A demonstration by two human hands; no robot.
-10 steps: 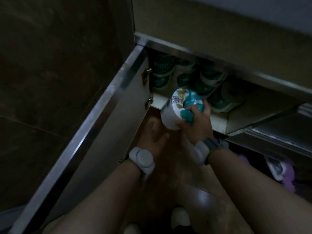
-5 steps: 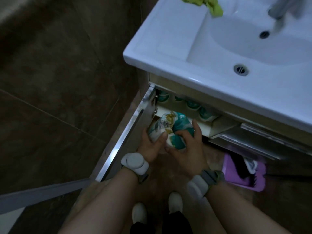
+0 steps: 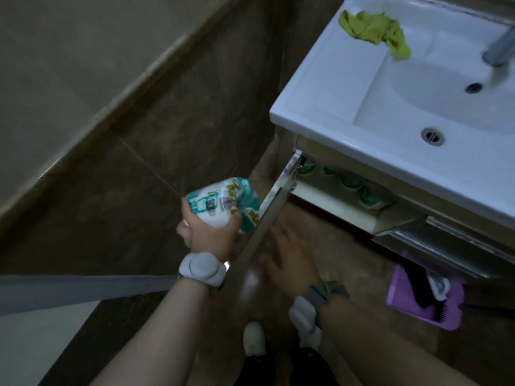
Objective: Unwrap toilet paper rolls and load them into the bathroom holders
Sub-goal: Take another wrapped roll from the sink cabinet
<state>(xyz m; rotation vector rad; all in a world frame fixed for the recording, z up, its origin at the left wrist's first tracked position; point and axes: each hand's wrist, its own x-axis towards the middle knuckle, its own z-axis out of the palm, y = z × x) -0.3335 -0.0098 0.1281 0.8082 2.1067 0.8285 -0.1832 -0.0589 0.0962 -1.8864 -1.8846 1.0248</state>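
Left hand (image 3: 207, 235) holds one wrapped roll (image 3: 223, 204), fingers curled round its lower side, thumb on the near face. Roll is up in the air, outside the cabinet, left of the open door (image 3: 274, 201). Wrapper intact: teal and white print, no tear visible.

Right hand (image 3: 289, 260) is blurred, fingers spread wide, empty, low in front of the open cabinet, right of the door edge. Not touching the roll.

Step in hand, as I judge it: unwrapping this roll. Notes on doing it well:
- Bring the right hand to the roll; one hand alone cannot open film.
- Look for the gathered film at the roll's end and pinch there, not the flat side; the side grip likely tears paper with the film.
- Keep the left grip light. Roll looks soft and will dent.
- Peel over the floor or sink (image 3: 328, 87) top, so the film does not drop into the cabinet.
- Door stands ajar beside the left wrist; mind it when turning away.

Containers:
- Cabinet shelf (image 3: 328, 201) under the sink: several more teal-wrapped rolls (image 3: 351, 181) in a row along the back; exact count unclear in shadow.
- Sink basin: nothing in the bowl; green cloth (image 3: 374, 30) on the rear rim.
- Purple tray (image 3: 401, 299) on the floor at right holds a dark brush-like item; detail too dim.

No holder in view.
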